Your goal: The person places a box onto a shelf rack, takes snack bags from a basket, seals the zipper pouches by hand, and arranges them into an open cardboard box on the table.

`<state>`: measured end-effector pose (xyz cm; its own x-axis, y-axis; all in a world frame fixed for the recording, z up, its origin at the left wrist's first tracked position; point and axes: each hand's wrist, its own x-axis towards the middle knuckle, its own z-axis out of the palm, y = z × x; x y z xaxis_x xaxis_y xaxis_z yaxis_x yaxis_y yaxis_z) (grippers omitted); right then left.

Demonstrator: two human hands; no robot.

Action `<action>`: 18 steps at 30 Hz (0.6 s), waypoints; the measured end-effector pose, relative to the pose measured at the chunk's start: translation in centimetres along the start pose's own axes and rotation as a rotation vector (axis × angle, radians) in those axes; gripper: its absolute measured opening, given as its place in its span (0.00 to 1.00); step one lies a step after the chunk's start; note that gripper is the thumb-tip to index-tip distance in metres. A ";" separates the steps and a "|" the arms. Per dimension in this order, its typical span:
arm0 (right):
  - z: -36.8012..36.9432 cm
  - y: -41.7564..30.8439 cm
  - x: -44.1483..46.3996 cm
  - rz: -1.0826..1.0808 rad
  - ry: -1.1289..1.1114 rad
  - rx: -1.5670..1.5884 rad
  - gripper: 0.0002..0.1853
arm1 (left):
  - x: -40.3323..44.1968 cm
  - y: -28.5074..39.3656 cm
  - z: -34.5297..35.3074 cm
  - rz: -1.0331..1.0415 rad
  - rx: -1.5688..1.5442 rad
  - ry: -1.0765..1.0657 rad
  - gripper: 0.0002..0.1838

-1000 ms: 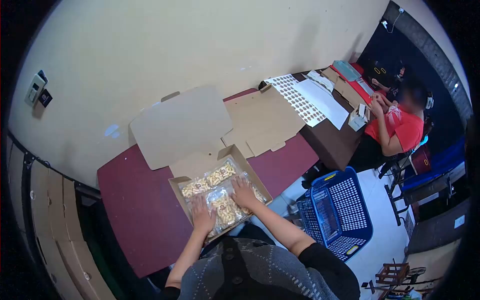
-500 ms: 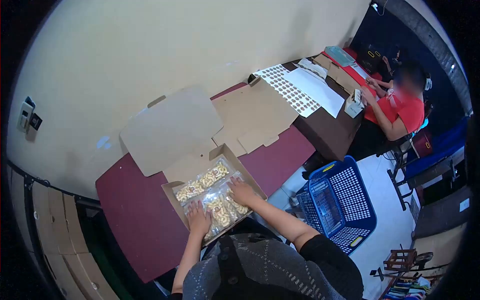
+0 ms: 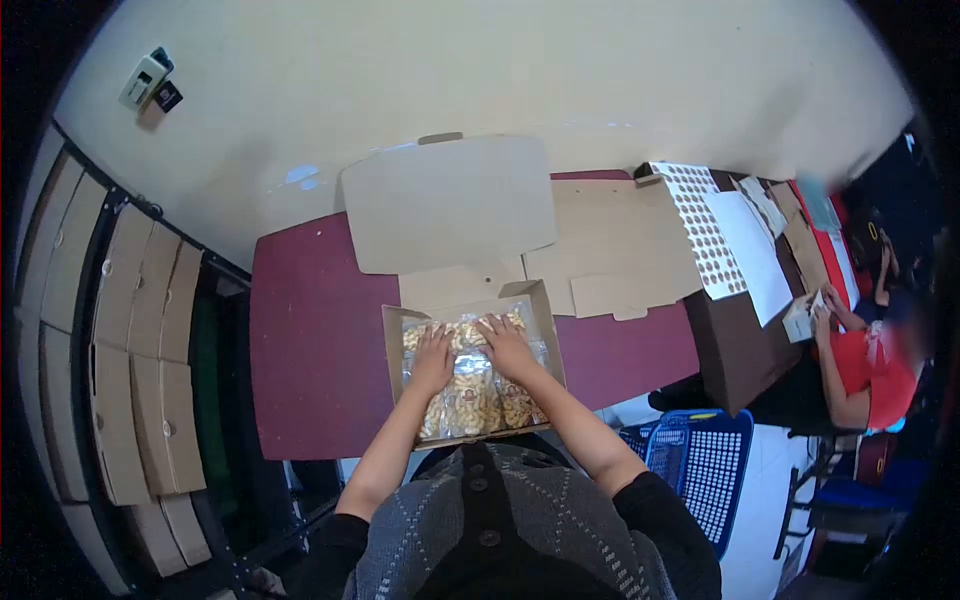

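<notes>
An open cardboard box (image 3: 392, 335) sits at the front edge of the maroon table, close against my body. Inside lie several clear plastic bags of pale yellow snack pieces (image 3: 470, 405), in a far row and a near row. My left hand (image 3: 432, 362) rests with fingers stretched out on the bags at the left. On the right, my right hand (image 3: 508, 350) lies flat with spread fingers over the far row. Neither hand grips anything. Behind the box its wide flap (image 3: 450, 205) stands raised toward the wall.
Flat cardboard (image 3: 620, 235) covers the table's right part. Farther right are a sticker sheet (image 3: 700, 225) and white paper (image 3: 748, 255). A blue basket (image 3: 700, 470) stands on the floor. Shelved cartons (image 3: 125, 420) line the left. A person in red (image 3: 880, 375) sits at the right.
The view has turned, so the box now faces me straight on. Both hands have shifted toward the far row of bags and remain flat on them.
</notes>
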<state>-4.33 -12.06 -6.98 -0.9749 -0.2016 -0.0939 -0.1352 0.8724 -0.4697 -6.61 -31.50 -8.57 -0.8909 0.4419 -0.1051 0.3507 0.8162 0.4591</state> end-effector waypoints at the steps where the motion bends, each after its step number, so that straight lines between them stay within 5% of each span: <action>1: -0.1 0.2 0.2 0.023 -0.001 0.012 0.28 | 0.1 0.1 -0.2 0.023 -0.003 0.002 0.24; 7: -0.6 1.0 0.3 -0.075 0.036 -0.071 0.25 | -0.4 1.1 -1.1 -0.003 -0.055 -0.011 0.24; 9: -0.6 1.3 1.0 -0.099 0.054 -0.070 0.23 | -1.0 2.3 -2.0 -0.012 -0.091 0.138 0.26; 14: -2.7 -0.1 0.4 -0.067 0.331 0.098 0.14 | -6.4 5.8 -5.8 -0.071 -0.049 0.166 0.33; 17: -3.4 -0.7 -1.4 -0.038 0.174 0.137 0.14 | -9.6 6.5 -4.7 -0.031 -0.068 -0.085 0.34; 18: -3.4 -0.2 -1.6 -0.035 -0.097 0.135 0.20 | -10.3 6.0 -3.3 0.005 -0.021 -0.184 0.33</action>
<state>-3.33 -10.41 -3.69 -0.9477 -0.2781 -0.1566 -0.1370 0.7976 -0.5874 3.69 -32.42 -1.82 -0.8206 0.5079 -0.2619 0.3469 0.8070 0.4778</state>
